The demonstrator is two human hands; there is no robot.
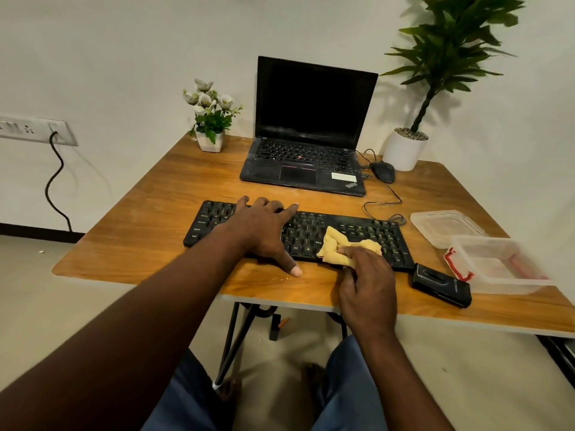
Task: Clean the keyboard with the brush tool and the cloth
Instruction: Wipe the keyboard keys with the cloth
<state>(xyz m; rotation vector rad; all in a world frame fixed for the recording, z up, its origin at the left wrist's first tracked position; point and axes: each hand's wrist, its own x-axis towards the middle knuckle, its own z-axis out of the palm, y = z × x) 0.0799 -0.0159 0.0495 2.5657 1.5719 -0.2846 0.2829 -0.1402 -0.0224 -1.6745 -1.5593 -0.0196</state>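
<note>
Keyboard [311, 225] lies near front edge of table [149, 244]. Left hand [264, 231] presses left half, fingers spread flat, thumb on table. Right hand [367, 275] grips bunched yellow cloth [334, 244] on right-centre keys. Wipe row by row; light pressure; brace firmly against sliding.

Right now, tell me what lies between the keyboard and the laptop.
Head view: bare table between keyboard and laptop, except the mouse cable looping near the right end.
</note>
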